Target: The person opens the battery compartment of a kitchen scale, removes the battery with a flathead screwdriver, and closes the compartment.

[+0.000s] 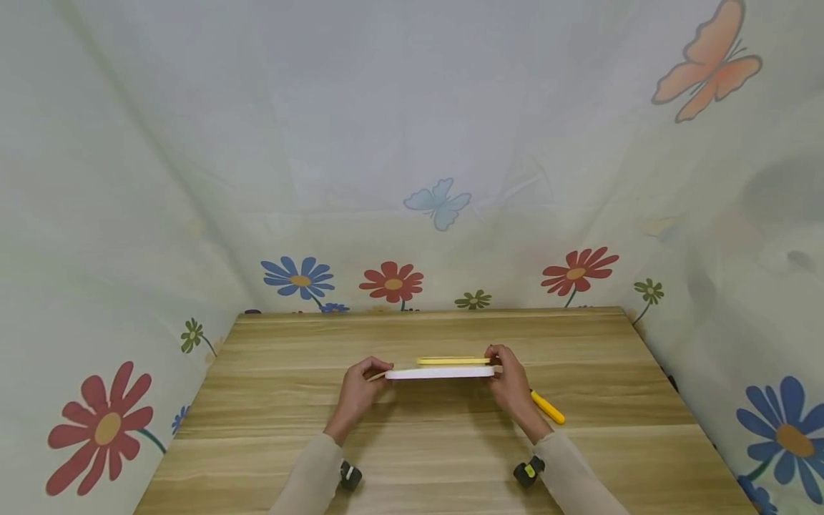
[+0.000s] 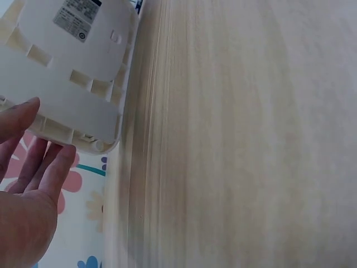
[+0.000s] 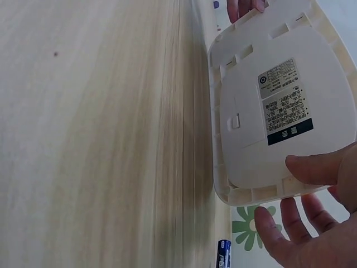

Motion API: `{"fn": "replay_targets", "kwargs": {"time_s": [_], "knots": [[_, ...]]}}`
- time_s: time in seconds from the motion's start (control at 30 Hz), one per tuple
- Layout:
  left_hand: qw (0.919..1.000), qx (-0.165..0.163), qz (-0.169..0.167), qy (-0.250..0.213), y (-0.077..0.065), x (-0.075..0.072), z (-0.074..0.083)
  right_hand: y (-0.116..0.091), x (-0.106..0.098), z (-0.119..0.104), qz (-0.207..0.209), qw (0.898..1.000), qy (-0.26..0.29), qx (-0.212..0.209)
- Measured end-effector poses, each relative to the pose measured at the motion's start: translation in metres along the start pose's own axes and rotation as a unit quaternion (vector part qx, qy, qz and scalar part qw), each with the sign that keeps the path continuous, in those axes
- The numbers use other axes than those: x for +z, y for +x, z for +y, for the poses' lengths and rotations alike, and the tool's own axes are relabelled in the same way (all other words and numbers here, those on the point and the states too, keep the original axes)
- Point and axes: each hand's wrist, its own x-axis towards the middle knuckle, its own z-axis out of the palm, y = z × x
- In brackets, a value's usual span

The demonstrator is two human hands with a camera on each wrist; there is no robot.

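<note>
Both hands hold up a flat white plastic device with rounded corners, tilted on edge above the wooden table. Its ribbed underside, carrying a printed label and a small latch, faces the wrist cameras. My left hand grips one end, thumb on the underside and fingers behind the rim. At the opposite end my right hand pinches the edge in the same way. A yellow strip shows along the device's far side; whether it is part of it cannot be told.
On the wooden table, a yellow stick-like object lies beside my right forearm. A blue battery shows at the bottom of the right wrist view. Flowered cloth walls enclose the table's back and sides.
</note>
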Motion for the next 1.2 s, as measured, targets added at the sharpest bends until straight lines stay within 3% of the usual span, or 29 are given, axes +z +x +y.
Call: {"fn": "replay_targets", "kwargs": {"time_s": [0.33, 0.57, 0.87, 1.2], "knots": [[0.9983, 0.057, -0.011, 0.003, 0.0007, -0.0021, -0.0105, -0.0023, -0.0004, 0.0051, -0.008, 0.999, -0.036, 0.004], [0.9999, -0.009, 0.007, 0.010, 0.0011, 0.0011, -0.0080, -0.0038, 0.0006, 0.0043, -0.018, 1.000, -0.005, 0.021], [0.9991, -0.032, 0.021, -0.016, -0.0031, 0.0033, -0.0088, -0.0052, 0.0009, 0.0046, -0.040, 0.997, -0.034, 0.063], [0.9989, -0.046, 0.010, 0.005, -0.0032, 0.0036, -0.0082, -0.0062, 0.0018, 0.0050, -0.044, 0.996, -0.005, 0.079]]}}
